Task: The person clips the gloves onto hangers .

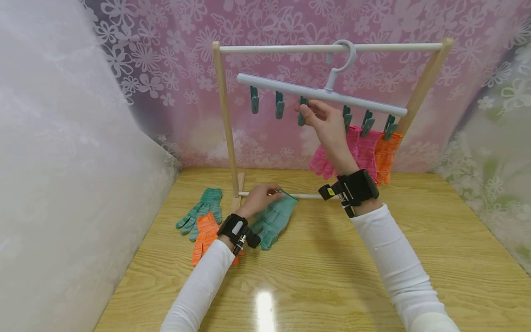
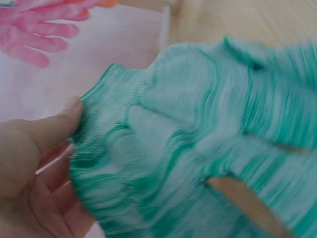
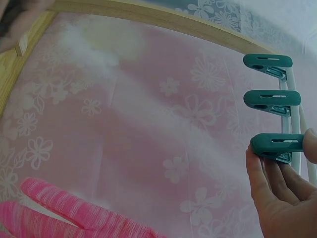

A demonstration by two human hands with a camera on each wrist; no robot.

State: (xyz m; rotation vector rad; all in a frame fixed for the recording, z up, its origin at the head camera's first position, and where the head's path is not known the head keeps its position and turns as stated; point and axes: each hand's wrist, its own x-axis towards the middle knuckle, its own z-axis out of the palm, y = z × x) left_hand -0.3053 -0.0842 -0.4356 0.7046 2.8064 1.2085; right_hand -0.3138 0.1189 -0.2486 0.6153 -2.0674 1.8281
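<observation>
My left hand [image 1: 260, 201] pinches a green striped glove [image 1: 275, 220] by its cuff, thumb on one side and fingers behind; the glove's fingers hang down. In the left wrist view the same glove [image 2: 163, 144] fills much of the frame. Up at the white hanger [image 1: 286, 86], my right hand [image 1: 329, 127] holds a dark green clip [image 1: 302, 113] between thumb and fingers. The right wrist view has this clip [image 3: 277, 144] with the fingers under it; no glove shows in it. Two other clips [image 1: 280, 106] hang to its left without gloves.
Pink gloves [image 1: 367, 150] and an orange glove [image 1: 386, 154] hang from the right-hand clips. The hanger tilts down to the right on a rack [image 1: 282, 49] with wooden posts. Another green glove [image 1: 203, 212] and an orange glove [image 1: 205, 237] lie on the table [image 1: 332, 286] at left.
</observation>
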